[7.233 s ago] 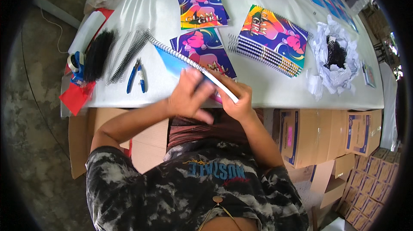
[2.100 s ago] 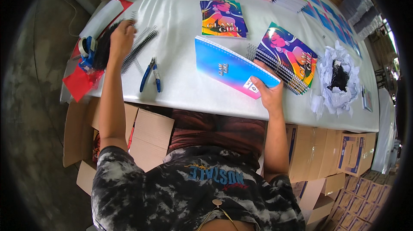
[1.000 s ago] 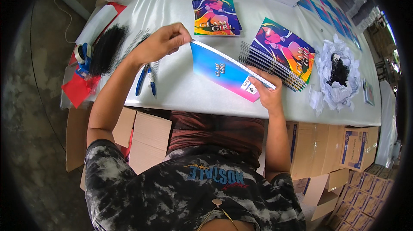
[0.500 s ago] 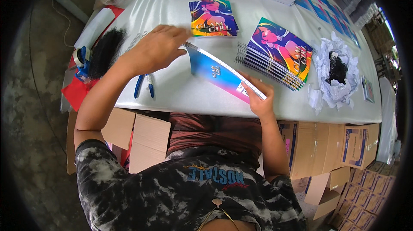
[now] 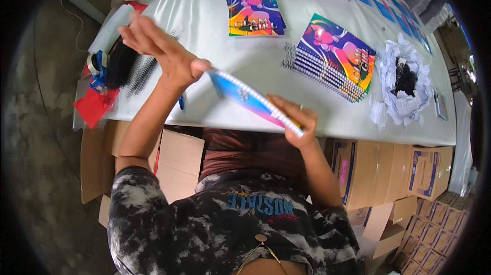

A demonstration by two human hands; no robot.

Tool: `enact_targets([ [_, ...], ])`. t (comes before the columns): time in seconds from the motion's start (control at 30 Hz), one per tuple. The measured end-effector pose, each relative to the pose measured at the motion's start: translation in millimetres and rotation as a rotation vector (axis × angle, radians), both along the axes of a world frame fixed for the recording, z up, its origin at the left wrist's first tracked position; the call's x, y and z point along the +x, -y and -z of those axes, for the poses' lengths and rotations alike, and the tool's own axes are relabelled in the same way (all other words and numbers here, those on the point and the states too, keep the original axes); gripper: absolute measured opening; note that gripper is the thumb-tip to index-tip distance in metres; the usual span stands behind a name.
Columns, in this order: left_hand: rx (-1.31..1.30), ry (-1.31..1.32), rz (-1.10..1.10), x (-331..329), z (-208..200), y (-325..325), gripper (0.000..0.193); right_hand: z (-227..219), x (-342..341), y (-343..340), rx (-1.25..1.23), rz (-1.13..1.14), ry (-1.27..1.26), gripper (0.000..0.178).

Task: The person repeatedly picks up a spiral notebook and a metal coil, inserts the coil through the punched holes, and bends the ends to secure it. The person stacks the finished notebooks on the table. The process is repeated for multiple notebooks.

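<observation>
A notebook (image 5: 243, 100) with a blue-to-pink cover is held slanting over the table's near edge, its spine edge with a row of punched holes facing up. My right hand (image 5: 297, 120) is closed round its lower right end, a ring on one finger. My left hand (image 5: 166, 52) has its fingers stretched out and apart; its thumb is at the notebook's upper left end, and whether it touches is unclear. Below the left hand lies a bunch of black spiral binding coils (image 5: 130, 68). Slight blur hides the notebook's details.
Colourful covers (image 5: 255, 16) lie ahead, and a stack of spiral-bound notebooks (image 5: 335, 57) lies to the right. Beside it is crumpled white paper (image 5: 401, 83) around black coils. A blue tape dispenser (image 5: 98, 69) sits at left. Cardboard boxes (image 5: 378, 172) stand under the table edge.
My left hand has swung left and its fingers have spread out. The notebook has tilted so its cover shows narrower, and my right hand still grips it. The view has shifted slightly.
</observation>
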State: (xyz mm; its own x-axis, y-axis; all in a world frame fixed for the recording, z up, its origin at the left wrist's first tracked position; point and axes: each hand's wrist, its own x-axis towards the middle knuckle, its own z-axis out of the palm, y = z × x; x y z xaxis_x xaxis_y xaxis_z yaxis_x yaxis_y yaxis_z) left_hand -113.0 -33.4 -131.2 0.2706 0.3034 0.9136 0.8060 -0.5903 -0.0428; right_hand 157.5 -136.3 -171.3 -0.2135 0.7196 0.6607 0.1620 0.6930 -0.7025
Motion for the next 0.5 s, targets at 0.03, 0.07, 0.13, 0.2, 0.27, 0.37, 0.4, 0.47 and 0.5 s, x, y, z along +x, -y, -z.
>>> enact_targets([
  [0.03, -0.128, -0.009, 0.027, 1.9, 19.0, 6.5, 0.110, -1.8, -3.4, -2.4, 0.054, -0.012, 0.019, 0.031],
  [0.07, -0.254, -0.011, 0.047, 3.2, 38.7, 10.6, 0.111, -3.1, -6.5, 2.0, 0.004, 0.017, 0.020, 0.031],
  [0.13, -0.339, -0.471, 0.099, 6.4, 94.4, 64.2, 0.112, 1.1, -0.4, 2.4, -0.002, 0.005, -0.026, 0.031],
  [0.2, 0.074, -0.326, 0.169, 10.1, 55.7, 41.9, 0.106, 9.3, 1.0, -3.8, 0.094, 0.001, -0.066, 0.031],
  [0.27, 0.301, -0.022, -0.016, 9.1, 4.2, 17.9, 0.107, 0.2, -4.2, 1.2, 0.093, -0.061, -0.022, 0.031],
  [0.37, -0.030, 0.230, 0.183, 10.6, 25.6, 6.8, 0.112, -3.3, -7.0, -1.6, 0.138, -0.054, 0.029, 0.032],
  [0.4, -0.201, 0.020, 0.213, 15.0, 58.3, 50.0, 0.112, 1.1, -7.0, -2.9, 0.124, -0.027, -0.010, 0.033],
  [0.47, -0.200, -0.316, 0.279, 17.1, 66.7, 70.1, 0.111, 5.4, -1.3, -4.7, 0.098, -0.005, -0.037, 0.033],
  [0.5, -0.129, -0.267, 0.221, 15.9, 52.0, 67.6, 0.112, 0.0, -2.6, -6.2, 0.159, -0.052, -0.040, 0.033],
])
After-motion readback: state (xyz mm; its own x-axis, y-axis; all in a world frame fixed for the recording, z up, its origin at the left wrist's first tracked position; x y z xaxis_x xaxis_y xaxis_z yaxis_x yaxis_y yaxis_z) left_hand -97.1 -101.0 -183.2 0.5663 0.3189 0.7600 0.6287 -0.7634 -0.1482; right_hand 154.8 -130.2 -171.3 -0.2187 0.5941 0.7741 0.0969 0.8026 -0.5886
